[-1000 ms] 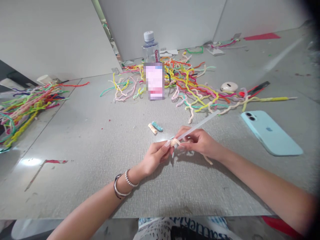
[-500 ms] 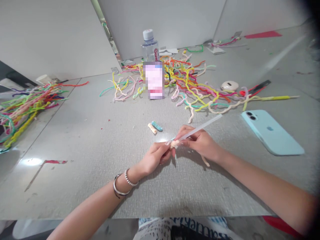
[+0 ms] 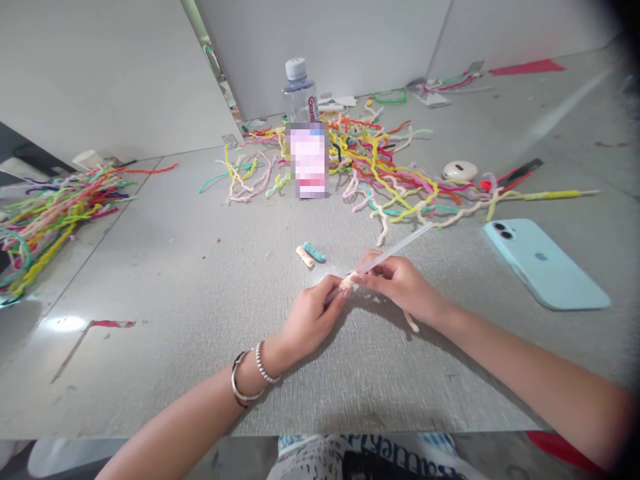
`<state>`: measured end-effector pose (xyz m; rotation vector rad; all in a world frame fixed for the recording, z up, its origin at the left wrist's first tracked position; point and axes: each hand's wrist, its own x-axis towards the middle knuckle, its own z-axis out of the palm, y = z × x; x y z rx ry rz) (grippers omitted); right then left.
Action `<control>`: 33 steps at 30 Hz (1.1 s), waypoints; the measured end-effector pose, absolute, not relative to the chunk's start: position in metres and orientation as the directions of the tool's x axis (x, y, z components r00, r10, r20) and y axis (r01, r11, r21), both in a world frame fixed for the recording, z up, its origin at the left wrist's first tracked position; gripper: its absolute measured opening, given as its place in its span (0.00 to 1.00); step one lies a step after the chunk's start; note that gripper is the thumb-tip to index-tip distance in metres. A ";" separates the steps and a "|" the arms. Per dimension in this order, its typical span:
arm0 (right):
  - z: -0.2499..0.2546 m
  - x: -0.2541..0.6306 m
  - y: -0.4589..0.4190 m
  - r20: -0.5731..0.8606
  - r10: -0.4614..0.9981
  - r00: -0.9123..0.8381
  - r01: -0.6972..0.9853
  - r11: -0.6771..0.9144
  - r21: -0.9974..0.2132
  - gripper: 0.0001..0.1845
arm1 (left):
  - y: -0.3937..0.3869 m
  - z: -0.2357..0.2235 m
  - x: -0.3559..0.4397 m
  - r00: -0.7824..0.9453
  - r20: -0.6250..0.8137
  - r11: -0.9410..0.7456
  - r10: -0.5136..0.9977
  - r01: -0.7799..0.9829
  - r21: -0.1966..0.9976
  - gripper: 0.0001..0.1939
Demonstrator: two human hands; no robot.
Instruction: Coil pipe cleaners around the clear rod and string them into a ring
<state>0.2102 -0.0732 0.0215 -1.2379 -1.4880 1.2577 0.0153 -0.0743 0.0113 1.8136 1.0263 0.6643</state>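
A translucent straw [image 3: 404, 247] slants up to the right between my hands. Around its lower part sits a cream pipe cleaner [image 3: 349, 283] in a tight coil. My left hand [image 3: 314, 313] is closed on the straw's lower end, with its fingertips at the coil. My right hand [image 3: 400, 283] pinches the cream pipe cleaner at the coil's right side; a loose cream tail hangs below this hand. Some of its fingers are hidden behind the straw. Just beyond my left hand, a small cream coil [image 3: 305, 257] and a blue coil [image 3: 315, 252] lie side by side.
A light blue phone [image 3: 547, 267] lies at the right. Tangled coloured pipe cleaners [image 3: 385, 167] spread across the back, around a blurred upright screen [image 3: 309, 163] and a bottle [image 3: 300, 93]. Another bundle [image 3: 60, 220] lies at the left. A white oval case [image 3: 460, 171] rests near the back right.
My left hand has turned and shifted slightly, its fingers now lower along the straw. The straw's upper end has moved a little left and down. My right hand stays nearly in place.
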 end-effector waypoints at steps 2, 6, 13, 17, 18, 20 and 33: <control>0.021 0.211 -0.073 -0.012 0.979 -0.205 0.184 0.026 -0.983 0.19 | -0.074 0.012 0.016 0.494 -0.011 -0.184 0.870 0.344 0.921 0.15; 0.020 0.211 -0.074 -0.033 0.976 -0.214 0.157 0.001 -0.988 0.19 | -0.069 0.011 0.017 0.520 -0.106 0.022 0.848 0.164 0.986 0.20; 0.017 0.213 -0.072 0.007 0.960 -0.280 0.068 0.027 -0.997 0.15 | -0.065 0.009 0.015 0.557 -0.156 0.113 0.815 0.112 0.987 0.25; 0.018 0.213 -0.071 0.024 0.950 -0.312 0.022 0.032 -0.999 0.12 | -0.065 0.013 0.013 0.606 -0.157 0.089 0.780 0.141 0.986 0.27; 0.018 0.213 -0.071 0.018 0.951 -0.308 0.018 0.025 -1.000 0.12 | -0.065 0.014 0.012 0.614 -0.161 0.084 0.773 0.152 0.985 0.28; 0.019 0.212 -0.071 0.001 0.958 -0.288 0.025 0.008 -1.000 0.13 | -0.065 0.015 0.012 0.626 -0.173 0.082 0.760 0.172 0.982 0.29; 0.015 0.209 -0.072 -0.023 0.992 -0.126 0.105 -0.010 -0.994 0.24 | -0.071 0.013 0.017 0.591 -0.067 -0.133 0.804 0.289 0.948 0.13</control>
